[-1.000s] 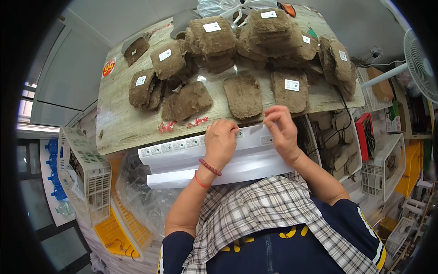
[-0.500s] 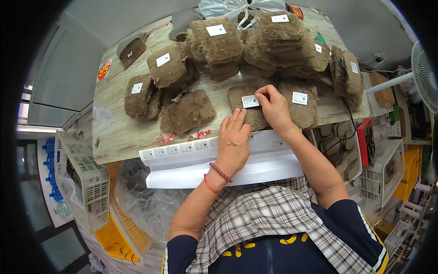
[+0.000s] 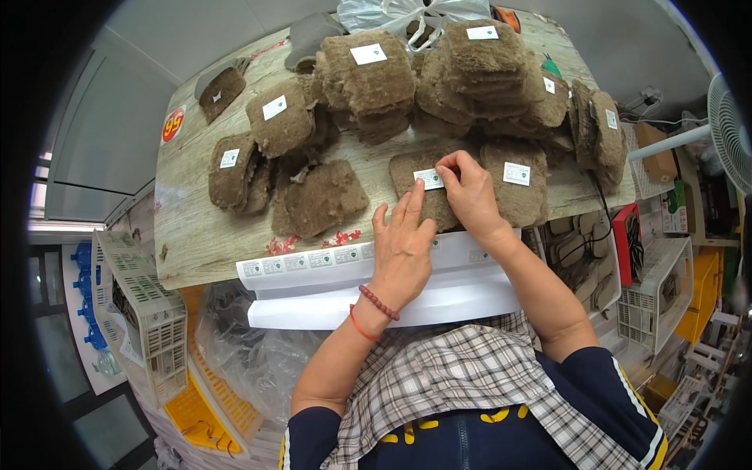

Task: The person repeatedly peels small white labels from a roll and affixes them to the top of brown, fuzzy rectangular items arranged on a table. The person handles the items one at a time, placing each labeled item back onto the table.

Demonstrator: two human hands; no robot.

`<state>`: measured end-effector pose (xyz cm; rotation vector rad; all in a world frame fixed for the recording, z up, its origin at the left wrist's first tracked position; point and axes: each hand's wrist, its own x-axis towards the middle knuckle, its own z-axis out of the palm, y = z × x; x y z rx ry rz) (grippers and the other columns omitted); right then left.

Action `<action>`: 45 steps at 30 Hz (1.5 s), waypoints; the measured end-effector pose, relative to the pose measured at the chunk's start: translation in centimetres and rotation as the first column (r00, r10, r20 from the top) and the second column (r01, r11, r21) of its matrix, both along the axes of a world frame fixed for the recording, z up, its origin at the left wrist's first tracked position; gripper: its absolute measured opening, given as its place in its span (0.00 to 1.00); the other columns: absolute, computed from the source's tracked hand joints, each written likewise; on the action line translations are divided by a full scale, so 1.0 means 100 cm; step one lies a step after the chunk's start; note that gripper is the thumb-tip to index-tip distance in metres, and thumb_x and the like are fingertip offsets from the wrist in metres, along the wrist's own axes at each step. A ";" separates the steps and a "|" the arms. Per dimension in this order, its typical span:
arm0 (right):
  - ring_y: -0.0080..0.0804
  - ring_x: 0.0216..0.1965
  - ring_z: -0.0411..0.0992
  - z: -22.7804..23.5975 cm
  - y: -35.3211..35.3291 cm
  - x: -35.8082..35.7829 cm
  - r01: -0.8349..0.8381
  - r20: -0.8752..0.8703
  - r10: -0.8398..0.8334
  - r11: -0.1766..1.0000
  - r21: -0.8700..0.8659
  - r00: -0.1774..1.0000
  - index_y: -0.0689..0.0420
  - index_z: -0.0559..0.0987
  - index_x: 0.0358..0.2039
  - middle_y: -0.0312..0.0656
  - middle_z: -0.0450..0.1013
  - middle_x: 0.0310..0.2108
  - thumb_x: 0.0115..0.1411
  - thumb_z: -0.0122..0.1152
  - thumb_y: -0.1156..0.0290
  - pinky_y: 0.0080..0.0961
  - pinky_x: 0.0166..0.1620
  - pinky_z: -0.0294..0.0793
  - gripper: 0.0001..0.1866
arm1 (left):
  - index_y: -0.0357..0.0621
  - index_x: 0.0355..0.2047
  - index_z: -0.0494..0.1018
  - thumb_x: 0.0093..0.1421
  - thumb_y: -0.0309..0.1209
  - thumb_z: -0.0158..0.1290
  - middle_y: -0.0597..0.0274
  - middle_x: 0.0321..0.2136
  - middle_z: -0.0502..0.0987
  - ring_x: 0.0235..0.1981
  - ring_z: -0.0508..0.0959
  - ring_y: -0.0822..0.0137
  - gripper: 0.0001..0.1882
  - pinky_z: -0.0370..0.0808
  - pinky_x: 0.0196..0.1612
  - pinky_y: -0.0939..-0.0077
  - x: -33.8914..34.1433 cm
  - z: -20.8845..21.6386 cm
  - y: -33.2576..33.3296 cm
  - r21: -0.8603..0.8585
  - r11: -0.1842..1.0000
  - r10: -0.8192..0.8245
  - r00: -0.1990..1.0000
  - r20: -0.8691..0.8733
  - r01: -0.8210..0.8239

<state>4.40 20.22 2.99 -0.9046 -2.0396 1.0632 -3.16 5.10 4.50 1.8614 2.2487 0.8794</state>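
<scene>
A small white printed label [image 3: 425, 180] lies on a brown fuzzy pad [image 3: 406, 166] near the table's front edge. My right hand [image 3: 470, 192] pinches the label's right end between thumb and forefinger. At its left end my left hand [image 3: 405, 251] touches it with a fingertip, the other fingers stretched out and apart. Under my left hand a white sheet of labels [image 3: 313, 274] hangs over the table edge, with a row of labels along its upper side. Just right of my right hand sits another fuzzy pad [image 3: 517, 207] bearing a label.
Stacks of fuzzy pads [image 3: 364, 82] with labels on top fill the table's back. A loose pad [image 3: 321, 200] lies to the left. Plastic crates [image 3: 160, 329] stand beside the table, a white fan [image 3: 728, 133] at the right. Clear plastic [image 3: 251, 352] hangs below.
The label is lying flatter on the pad, and my left fingers have shifted slightly, spreading apart. My right hand keeps its pinch on the label. The whole view has shifted a little.
</scene>
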 end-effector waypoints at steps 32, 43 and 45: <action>0.50 0.42 0.72 0.002 -0.007 -0.013 0.182 0.099 -0.226 0.924 0.336 0.969 0.60 0.76 0.37 0.47 0.71 0.40 0.60 0.59 0.72 0.41 0.43 0.74 0.07 | 0.42 0.27 0.76 0.54 0.24 0.53 0.37 0.63 0.62 0.65 0.60 0.45 0.02 0.48 0.68 0.45 0.007 -0.004 -0.004 0.025 0.999 0.046 0.999 -0.025 -0.046; 0.19 0.32 0.69 0.021 0.012 0.006 -0.008 -0.304 -0.207 0.815 -0.579 0.930 0.63 0.79 0.36 0.34 0.75 0.30 0.62 0.61 0.74 0.20 0.37 0.71 0.06 | 0.41 0.31 0.76 0.56 0.25 0.56 0.47 0.55 0.70 0.57 0.68 0.48 0.02 0.62 0.60 0.55 0.016 0.007 -0.037 0.191 0.979 0.062 0.997 0.035 -0.067; 0.20 0.34 0.70 0.024 0.026 0.017 -0.053 -0.376 -0.213 0.809 -0.586 0.902 0.63 0.79 0.37 0.34 0.75 0.32 0.62 0.61 0.74 0.20 0.39 0.70 0.06 | 0.41 0.30 0.76 0.56 0.25 0.57 0.51 0.48 0.74 0.51 0.71 0.50 0.02 0.67 0.54 0.59 0.018 0.010 -0.037 0.205 0.976 0.055 0.996 0.072 -0.069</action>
